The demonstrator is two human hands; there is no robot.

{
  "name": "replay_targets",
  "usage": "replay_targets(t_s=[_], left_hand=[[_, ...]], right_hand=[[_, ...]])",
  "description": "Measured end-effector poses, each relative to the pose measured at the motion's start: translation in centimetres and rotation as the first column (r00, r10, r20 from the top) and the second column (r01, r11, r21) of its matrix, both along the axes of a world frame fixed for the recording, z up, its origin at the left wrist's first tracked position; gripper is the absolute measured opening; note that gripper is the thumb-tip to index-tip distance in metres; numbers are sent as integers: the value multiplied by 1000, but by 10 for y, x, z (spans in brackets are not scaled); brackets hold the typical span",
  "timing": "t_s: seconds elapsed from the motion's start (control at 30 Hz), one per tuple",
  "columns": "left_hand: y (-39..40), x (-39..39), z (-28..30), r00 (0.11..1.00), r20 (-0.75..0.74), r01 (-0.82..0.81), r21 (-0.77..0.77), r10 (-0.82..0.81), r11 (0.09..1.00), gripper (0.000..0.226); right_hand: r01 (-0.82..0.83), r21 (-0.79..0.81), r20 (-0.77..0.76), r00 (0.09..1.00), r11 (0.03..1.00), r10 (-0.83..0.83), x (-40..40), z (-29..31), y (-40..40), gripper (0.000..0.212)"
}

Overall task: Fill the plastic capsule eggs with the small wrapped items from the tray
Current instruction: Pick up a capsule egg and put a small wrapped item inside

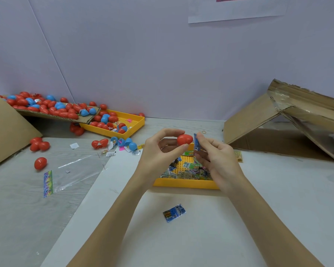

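I see a folded cardboard box point(289, 128) propped like a tent at the far right, cut off by the frame edge. Far left, a cardboard flap point(52, 114) spills a heap of red and blue capsule eggs point(46, 106) into a far yellow tray point(131, 124). Directly below my hands sits the near yellow tray point(183, 185), holding small wrapped packets point(189, 170); my hands hide much of its far half.

My left hand point(160, 151) pinches a red capsule egg point(184, 139) between thumb and fingertips, above the tray. My right hand point(216, 157) pinches a blue wrapped packet point(196, 143) upright, just beside the egg; I cannot tell whether they touch, or whether the egg is open.

A loose blue packet point(174, 212) lies on the white sheet point(278, 209) nearer me. A lone red egg point(40, 163) rests at left.
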State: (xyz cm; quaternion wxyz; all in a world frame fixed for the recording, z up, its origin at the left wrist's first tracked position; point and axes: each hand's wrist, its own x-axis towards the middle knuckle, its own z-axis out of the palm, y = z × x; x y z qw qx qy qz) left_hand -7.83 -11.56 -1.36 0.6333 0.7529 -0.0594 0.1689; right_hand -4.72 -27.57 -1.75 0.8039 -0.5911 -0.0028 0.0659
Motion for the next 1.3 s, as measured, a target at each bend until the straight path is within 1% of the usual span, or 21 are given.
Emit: replay_targets(t_s=[0.13,0.3,0.5,0.57,0.67,0.87,1.13,1.2,1.3], left_hand=[[0,-2,2,1000,6,3,19,-3,1000,36],[-1,-3,2,1000,11,-9,54,8,998,36],[0,-2,2,1000,13,-17,45,16,999,34],[1,-1,2,1000,6,-10,45,10,999,33],[1,-2,2,1000,-9,28,57,-28,998,33],[0,-3,2,997,-40,69,49,-67,996,31],[0,-2,0,996,-61,64,55,-61,996,31],[-1,-1,-2,997,-59,55,54,-52,997,31],[-3,0,-4,998,-56,12,55,-9,998,31]], right_hand=[[55,-37,20,998,998,-55,3,-2,-1,30],[83,-28,14,996,996,-83,4,-4,-2,38],[93,-27,29,995,995,-92,6,-6,-2,30],[126,-62,45,991,990,-123,7,-6,-1,34],[163,-125,92,984,979,-152,8,-8,0,39],[179,-201,209,968,963,-136,7,-10,-1,29],[324,-303,368,907,896,-204,5,-12,-3,19],[335,-302,408,892,892,-197,4,-11,-3,15],[309,-275,436,884,910,-169,2,-11,0,18]])
